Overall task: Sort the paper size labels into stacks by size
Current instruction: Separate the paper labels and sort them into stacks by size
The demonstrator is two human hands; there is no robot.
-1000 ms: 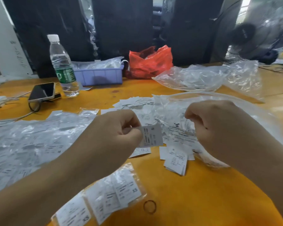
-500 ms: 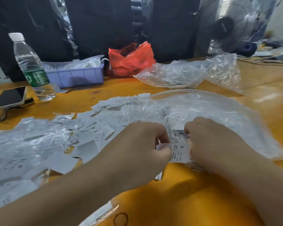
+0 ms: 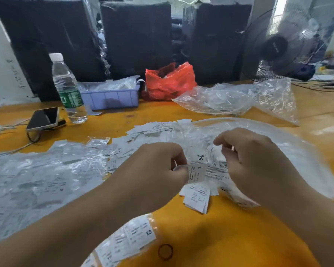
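Head view shows your left hand (image 3: 158, 170) pinching a small white paper label marked S (image 3: 197, 172); your right hand (image 3: 258, 166), fingers curled, holds nothing that I can see. Below them lies a short stack of labels (image 3: 198, 197); loose white labels (image 3: 152, 129) beyond remain unsorted, so you've barely started.

"s" on held label (image 3: 197, 172), "xs" on bagged label (image 3: 143, 233)

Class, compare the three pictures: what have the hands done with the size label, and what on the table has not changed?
The left hand kept pinching the S label throughout. Half a second ago the right hand touched that label; now it has let go and lifted, fingers loosely curled above the loose labels. The water bottle, phone, red bag and XS packet stayed put.
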